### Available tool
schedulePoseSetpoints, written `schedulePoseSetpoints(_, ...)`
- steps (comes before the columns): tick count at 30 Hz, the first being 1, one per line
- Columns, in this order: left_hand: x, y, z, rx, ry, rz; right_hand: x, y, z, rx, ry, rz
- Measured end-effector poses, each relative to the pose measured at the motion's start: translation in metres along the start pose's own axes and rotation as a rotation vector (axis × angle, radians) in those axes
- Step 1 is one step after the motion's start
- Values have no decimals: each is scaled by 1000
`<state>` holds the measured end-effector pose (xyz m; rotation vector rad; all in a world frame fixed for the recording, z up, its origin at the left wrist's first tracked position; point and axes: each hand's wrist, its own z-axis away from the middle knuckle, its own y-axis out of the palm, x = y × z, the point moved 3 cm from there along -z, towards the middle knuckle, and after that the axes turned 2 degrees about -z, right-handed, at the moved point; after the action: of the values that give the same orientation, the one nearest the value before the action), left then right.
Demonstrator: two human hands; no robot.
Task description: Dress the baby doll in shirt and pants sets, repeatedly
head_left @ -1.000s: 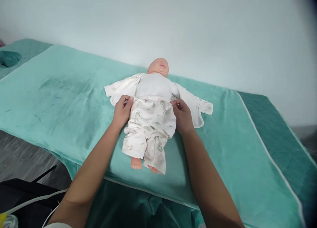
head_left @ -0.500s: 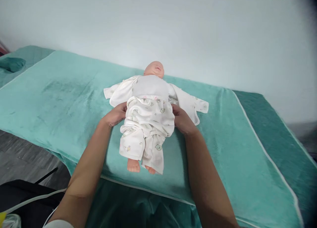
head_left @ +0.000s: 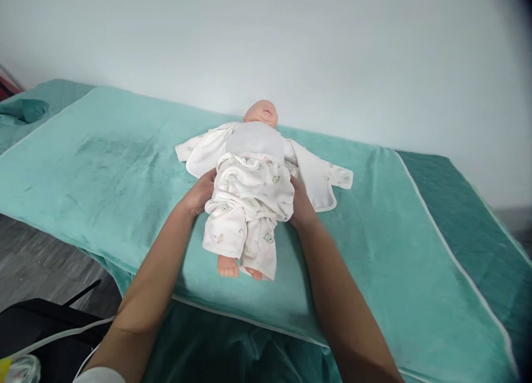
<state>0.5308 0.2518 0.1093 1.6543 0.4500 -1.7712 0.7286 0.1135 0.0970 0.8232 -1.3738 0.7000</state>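
Observation:
A baby doll (head_left: 261, 112) lies on its back on the teal-covered bed, head toward the wall. It wears white printed trousers (head_left: 253, 189), bunched at hips and thighs, with the bare feet (head_left: 228, 265) poking out of the legs. Spread open under its arms and sides is a white baby jacket (head_left: 318, 175). My left hand (head_left: 202, 192) closes on the trousers at the hip on the left of the picture, fingertips tucked out of sight. On the opposite hip my right hand (head_left: 302, 203) grips the trousers' side, its fingers mostly hidden behind the cloth.
The teal bed cover (head_left: 124, 167) stretches to both sides, with white piping along its edges. A pale wall (head_left: 266, 45) stands behind the bed. At the lower left are a black object (head_left: 37, 327) and a white cable (head_left: 62, 335) running beside my left forearm.
Both hands have shifted slightly inward and farther around the doll's hips. The trousers' waist and legs sit slightly higher in the picture; the view has also moved a little.

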Motion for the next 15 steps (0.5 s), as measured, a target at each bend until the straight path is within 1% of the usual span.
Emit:
schedulePoseSetpoints(4, 1, 3, 0, 34, -30, -38, -1, 3, 0, 61, 35, -38)
schedulePoseSetpoints(6, 1, 3, -1, 34, -19, -82, 0, 2, 0, 62, 39, -34)
schedulePoseSetpoints(11, -2, 6, -2, -80, 102, -187, 5, -1, 1, -7, -34, 10)
schedulePoseSetpoints(15, 0, 0, -6, -166, 148, -187, 4, -2, 0, 0, -3, -30)
